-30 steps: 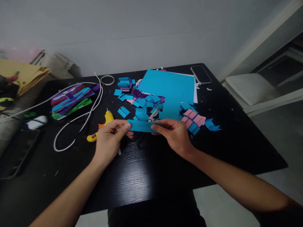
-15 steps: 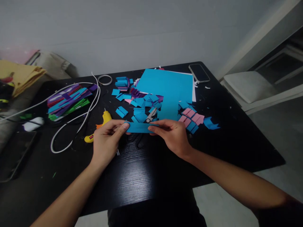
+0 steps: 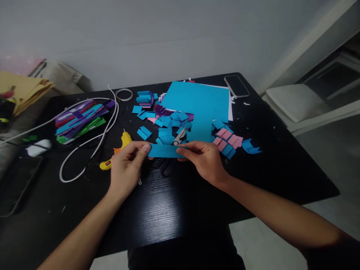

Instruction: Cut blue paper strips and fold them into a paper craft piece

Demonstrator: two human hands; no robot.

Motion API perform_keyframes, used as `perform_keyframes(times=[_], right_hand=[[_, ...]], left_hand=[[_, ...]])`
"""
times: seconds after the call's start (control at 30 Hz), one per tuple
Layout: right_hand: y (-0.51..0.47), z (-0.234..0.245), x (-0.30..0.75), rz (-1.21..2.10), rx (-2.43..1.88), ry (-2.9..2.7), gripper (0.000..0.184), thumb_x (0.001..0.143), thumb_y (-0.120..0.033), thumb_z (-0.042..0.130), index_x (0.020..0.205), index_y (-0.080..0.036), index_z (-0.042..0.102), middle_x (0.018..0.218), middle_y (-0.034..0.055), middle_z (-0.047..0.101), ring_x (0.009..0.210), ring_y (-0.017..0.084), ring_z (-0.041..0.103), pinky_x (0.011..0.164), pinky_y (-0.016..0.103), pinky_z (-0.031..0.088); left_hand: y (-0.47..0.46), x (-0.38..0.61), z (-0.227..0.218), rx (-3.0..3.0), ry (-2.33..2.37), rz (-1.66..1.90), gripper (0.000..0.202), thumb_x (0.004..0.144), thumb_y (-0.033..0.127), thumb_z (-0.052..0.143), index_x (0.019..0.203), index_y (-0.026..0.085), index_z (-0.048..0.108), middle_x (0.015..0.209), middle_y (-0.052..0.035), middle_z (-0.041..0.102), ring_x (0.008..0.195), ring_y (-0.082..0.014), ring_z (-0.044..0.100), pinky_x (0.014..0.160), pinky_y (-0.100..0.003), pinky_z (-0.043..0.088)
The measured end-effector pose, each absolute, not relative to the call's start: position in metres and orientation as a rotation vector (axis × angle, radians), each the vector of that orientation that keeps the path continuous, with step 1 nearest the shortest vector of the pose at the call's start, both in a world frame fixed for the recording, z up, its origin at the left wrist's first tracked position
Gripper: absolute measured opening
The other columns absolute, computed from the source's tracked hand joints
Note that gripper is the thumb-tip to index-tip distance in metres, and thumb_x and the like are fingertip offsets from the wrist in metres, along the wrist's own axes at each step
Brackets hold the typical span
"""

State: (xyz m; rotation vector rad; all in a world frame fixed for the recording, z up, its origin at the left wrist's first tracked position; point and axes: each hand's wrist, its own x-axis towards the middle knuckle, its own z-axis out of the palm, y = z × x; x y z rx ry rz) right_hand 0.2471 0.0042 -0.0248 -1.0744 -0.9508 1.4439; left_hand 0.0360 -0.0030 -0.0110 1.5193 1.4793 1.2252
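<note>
A blue paper strip (image 3: 163, 151) with a crease along its length is stretched level between both hands above the table. My left hand (image 3: 128, 165) pinches its left end, thumb on top. At the other end my right hand (image 3: 206, 161) grips it the same way. Just behind the strip lie scissors (image 3: 180, 137), their black handles partly hidden beneath it. Small folded blue paper pieces (image 3: 165, 134) are scattered around the blades. A yellow glue gun (image 3: 126, 140) rests beside my left hand, which covers part of it.
Large blue paper sheets (image 3: 198, 95) lie at the back, near a phone (image 3: 236, 86). Pink folded pieces (image 3: 229, 138) sit right of my right hand. On the left are a white cable (image 3: 61, 165), a bundle of coloured strips (image 3: 81, 120) and a dark flat device (image 3: 21, 183).
My left thumb has slid slightly left, toward the strip's end. Otherwise the hold and the things on the table look the same.
</note>
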Motion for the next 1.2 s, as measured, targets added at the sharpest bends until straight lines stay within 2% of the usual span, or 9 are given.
perform_keyframes(times=[0.1, 0.27, 0.5, 0.6, 0.7, 0.83, 0.9, 1.0, 1.2], right_hand=[[0.005, -0.026, 0.248, 1.442, -1.092, -0.961, 0.027, 0.063, -0.04, 0.097, 0.081, -0.024, 0.085, 0.081, 0.0021, 0.08, 0.078, 0.02, 0.077, 0.072, 0.035, 0.071], [0.005, -0.025, 0.248, 1.458, -1.126, -0.963, 0.028, 0.061, -0.041, 0.097, 0.079, -0.024, 0.085, 0.08, 0.0022, 0.079, 0.079, 0.021, 0.077, 0.074, 0.037, 0.071], [0.007, -0.027, 0.249, 1.459, -1.131, -0.95, 0.03, 0.06, -0.042, 0.097, 0.079, -0.022, 0.085, 0.08, 0.0025, 0.08, 0.078, 0.021, 0.076, 0.073, 0.037, 0.07], [0.007, -0.029, 0.249, 1.461, -1.119, -0.963, 0.03, 0.061, -0.042, 0.097, 0.079, -0.022, 0.084, 0.079, 0.0024, 0.079, 0.077, 0.02, 0.075, 0.073, 0.037, 0.07], [0.007, -0.03, 0.249, 1.475, -1.123, -0.983, 0.029, 0.062, -0.042, 0.096, 0.08, -0.022, 0.084, 0.079, 0.0028, 0.079, 0.078, 0.021, 0.076, 0.074, 0.039, 0.07], [0.008, -0.029, 0.251, 1.464, -1.138, -0.987, 0.028, 0.065, -0.043, 0.095, 0.08, -0.023, 0.084, 0.083, 0.0034, 0.08, 0.08, 0.021, 0.077, 0.075, 0.038, 0.071], [0.01, -0.029, 0.252, 1.454, -1.139, -0.977, 0.029, 0.065, -0.044, 0.095, 0.08, -0.023, 0.084, 0.084, 0.0034, 0.08, 0.081, 0.021, 0.077, 0.074, 0.038, 0.071], [0.012, -0.03, 0.253, 1.446, -1.146, -0.984, 0.029, 0.065, -0.045, 0.095, 0.081, -0.023, 0.083, 0.085, 0.0034, 0.08, 0.083, 0.022, 0.077, 0.075, 0.038, 0.071], [0.011, -0.03, 0.253, 1.442, -1.154, -0.994, 0.029, 0.066, -0.044, 0.094, 0.082, -0.022, 0.083, 0.087, 0.0038, 0.081, 0.084, 0.023, 0.078, 0.076, 0.04, 0.071]], left_hand=[[-0.004, 0.037, -0.009, 1.52, 1.446, 1.183, 0.02, 0.094, 0.039, 0.068, 0.094, 0.02, 0.075, 0.074, 0.0002, 0.072, 0.071, -0.0162, 0.067, 0.069, -0.028, 0.053], [-0.004, 0.033, -0.013, 1.472, 1.522, 1.172, 0.02, 0.086, 0.039, 0.077, 0.088, 0.02, 0.073, 0.066, 0.001, 0.07, 0.061, -0.0157, 0.065, 0.061, -0.026, 0.051], [-0.002, 0.032, -0.013, 1.576, 1.403, 1.136, 0.029, 0.1, 0.042, 0.058, 0.087, 0.02, 0.07, 0.076, -0.0001, 0.068, 0.075, -0.0171, 0.063, 0.072, -0.028, 0.049], [-0.002, 0.031, -0.013, 1.557, 1.443, 1.148, 0.022, 0.096, 0.042, 0.064, 0.092, 0.021, 0.071, 0.075, 0.0006, 0.065, 0.07, -0.0159, 0.058, 0.066, -0.027, 0.046], [-0.002, 0.03, -0.013, 1.521, 1.477, 1.184, 0.02, 0.092, 0.04, 0.07, 0.086, 0.02, 0.07, 0.07, 0.0016, 0.06, 0.063, -0.0138, 0.051, 0.059, -0.026, 0.04], [0.001, 0.03, -0.012, 1.335, 1.332, 1.309, 0.028, 0.096, 0.046, 0.065, 0.084, 0.02, 0.067, 0.075, -0.0007, 0.065, 0.068, -0.0152, 0.059, 0.068, -0.028, 0.048], [0.004, 0.029, -0.011, 1.256, 1.305, 1.329, 0.035, 0.096, 0.053, 0.063, 0.084, 0.02, 0.065, 0.078, -0.0024, 0.069, 0.067, -0.0154, 0.06, 0.068, -0.029, 0.049], [0.007, 0.026, -0.013, 1.246, 1.326, 1.294, 0.042, 0.096, 0.058, 0.062, 0.076, 0.022, 0.057, 0.069, -0.0009, 0.064, 0.06, -0.0146, 0.055, 0.061, -0.028, 0.046], [0.006, 0.023, -0.015, 1.351, 1.383, 1.241, 0.052, 0.102, 0.056, 0.053, 0.062, 0.023, 0.046, 0.054, 0.0008, 0.049, 0.052, -0.0146, 0.046, 0.056, -0.03, 0.039]])
